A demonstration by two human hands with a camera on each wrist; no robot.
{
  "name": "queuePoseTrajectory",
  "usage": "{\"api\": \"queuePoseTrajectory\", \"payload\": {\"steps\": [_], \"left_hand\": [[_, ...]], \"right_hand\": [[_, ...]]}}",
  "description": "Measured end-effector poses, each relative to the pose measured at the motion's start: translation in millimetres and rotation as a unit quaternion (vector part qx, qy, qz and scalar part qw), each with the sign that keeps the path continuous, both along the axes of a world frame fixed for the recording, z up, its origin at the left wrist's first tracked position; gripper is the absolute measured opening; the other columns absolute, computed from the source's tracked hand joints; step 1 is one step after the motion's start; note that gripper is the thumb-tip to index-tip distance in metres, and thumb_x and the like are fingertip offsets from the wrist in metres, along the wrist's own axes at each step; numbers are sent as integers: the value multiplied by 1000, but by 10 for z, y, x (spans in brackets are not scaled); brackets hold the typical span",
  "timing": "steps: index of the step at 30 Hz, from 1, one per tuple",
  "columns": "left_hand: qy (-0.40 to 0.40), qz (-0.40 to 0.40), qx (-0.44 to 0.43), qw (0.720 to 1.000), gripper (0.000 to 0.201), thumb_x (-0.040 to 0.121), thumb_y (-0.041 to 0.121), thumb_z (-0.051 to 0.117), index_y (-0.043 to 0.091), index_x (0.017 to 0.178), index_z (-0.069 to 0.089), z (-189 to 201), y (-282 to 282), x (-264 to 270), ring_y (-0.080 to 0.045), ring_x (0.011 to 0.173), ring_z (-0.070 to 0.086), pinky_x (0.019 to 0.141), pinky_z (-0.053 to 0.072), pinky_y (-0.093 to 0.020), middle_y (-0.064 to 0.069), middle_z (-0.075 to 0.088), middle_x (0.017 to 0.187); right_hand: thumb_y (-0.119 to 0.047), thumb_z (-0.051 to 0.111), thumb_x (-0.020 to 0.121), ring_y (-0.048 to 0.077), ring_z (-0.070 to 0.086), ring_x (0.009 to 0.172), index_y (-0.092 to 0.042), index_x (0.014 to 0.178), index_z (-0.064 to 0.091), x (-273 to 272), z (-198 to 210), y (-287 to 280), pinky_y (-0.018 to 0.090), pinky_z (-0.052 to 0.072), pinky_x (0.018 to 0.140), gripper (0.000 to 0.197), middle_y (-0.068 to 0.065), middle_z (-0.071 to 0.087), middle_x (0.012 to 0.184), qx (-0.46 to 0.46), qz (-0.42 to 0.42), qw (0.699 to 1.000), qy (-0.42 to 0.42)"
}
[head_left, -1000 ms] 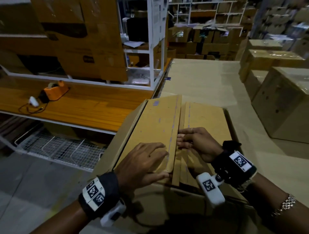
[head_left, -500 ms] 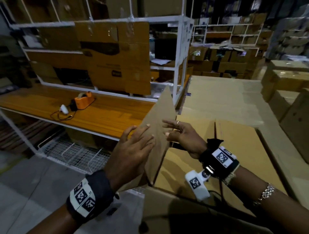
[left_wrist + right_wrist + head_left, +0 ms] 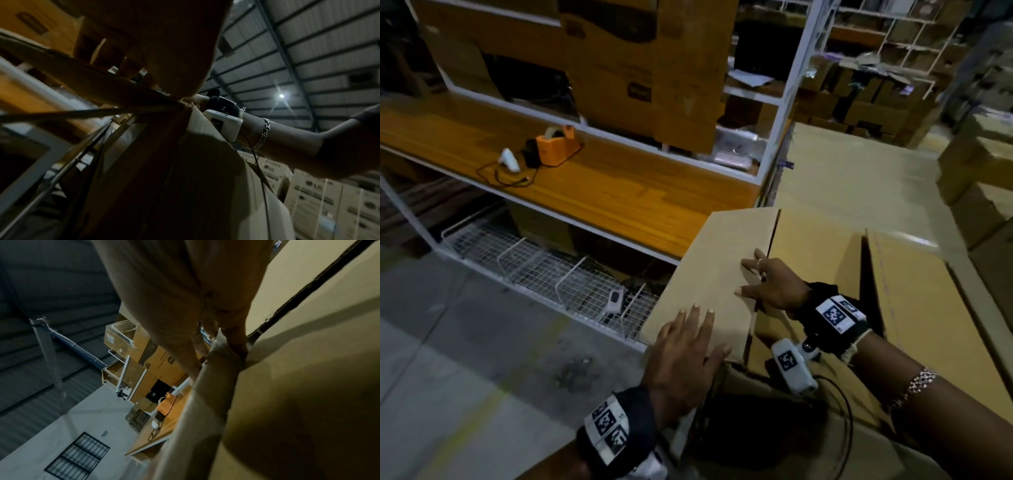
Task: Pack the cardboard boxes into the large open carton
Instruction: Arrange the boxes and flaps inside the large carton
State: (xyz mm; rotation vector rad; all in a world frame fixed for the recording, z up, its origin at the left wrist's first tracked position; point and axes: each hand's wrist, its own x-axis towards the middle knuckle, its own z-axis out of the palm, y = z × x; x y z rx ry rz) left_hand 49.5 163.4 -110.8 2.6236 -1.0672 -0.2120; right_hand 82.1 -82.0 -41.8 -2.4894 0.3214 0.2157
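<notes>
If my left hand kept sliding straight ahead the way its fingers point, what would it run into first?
Probably the right hand. The left hand lies flat on the cardboard flap, fingers pointing up along it, and the right hand grips that flap's edge just ahead and slightly to the right. Depth is unclear, so it might slip past on bare cardboard.

Over in the left wrist view, the white stacked cartons [image 3: 314, 193] at the lower right carry the LG logo, readable on several faces. Print on the brown boxes [image 3: 158, 360] on the shelving is too blurred to read.
</notes>
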Motion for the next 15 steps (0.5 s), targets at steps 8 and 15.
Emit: {"api": "queuePoseTrajectory", "payload": {"steps": [8,15], "left_hand": [[106,10,-148,983,112,83,83,-17,16,163,22,-237,-28,-38,-25,158,19,125,19,-37,-8,23,170],[96,-4,-101,990,108,80,86,-11,27,165,21,-42,19,90,-18,157,17,127,18,-38,2,18,172]], "right_hand": [[-6,84,80,26,23,154,12,140,50,142,-89,77,46,39,116,71,12,21,167,10,-65,998,23],[-2,77,87,21,30,151,1,153,37,-33,90,108,22,34,109,77,4,28,165,107,-82,991,8]]}}
